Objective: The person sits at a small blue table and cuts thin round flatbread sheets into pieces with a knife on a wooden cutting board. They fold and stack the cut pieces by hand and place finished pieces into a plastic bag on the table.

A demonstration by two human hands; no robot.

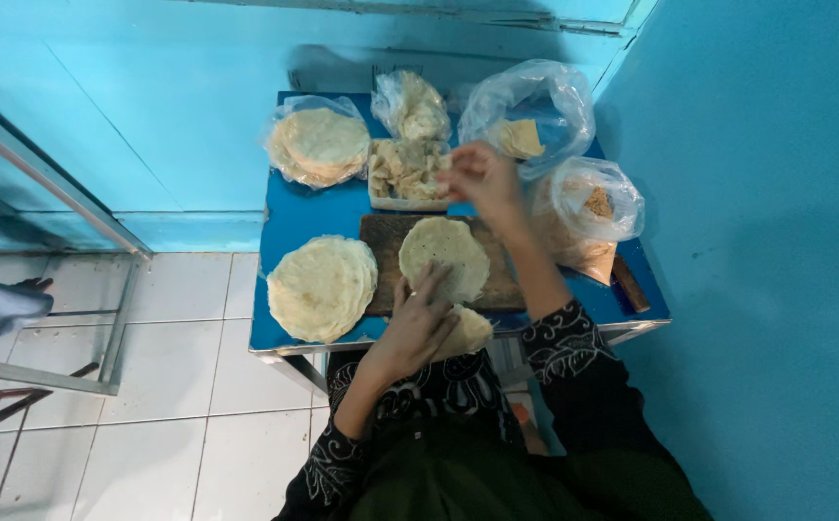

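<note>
A round pale wrapper sheet (446, 253) lies flat on a dark wooden board (496, 289) on a small blue table (303, 214). My left hand (417, 326) rests on the sheet's near edge, fingers spread, and covers part of a folded piece (471, 331) at the table's front. My right hand (482, 178) hovers with pinched fingers over a white tray of chopped filling (403, 171); whether it holds any filling I cannot tell.
A stack of round sheets (321, 287) lies left of the board. A bagged stack (316, 145) sits at the back left. Three more plastic bags (533, 111) crowd the back and right. Blue walls close in behind and on the right; white floor tiles (178, 386) lie left.
</note>
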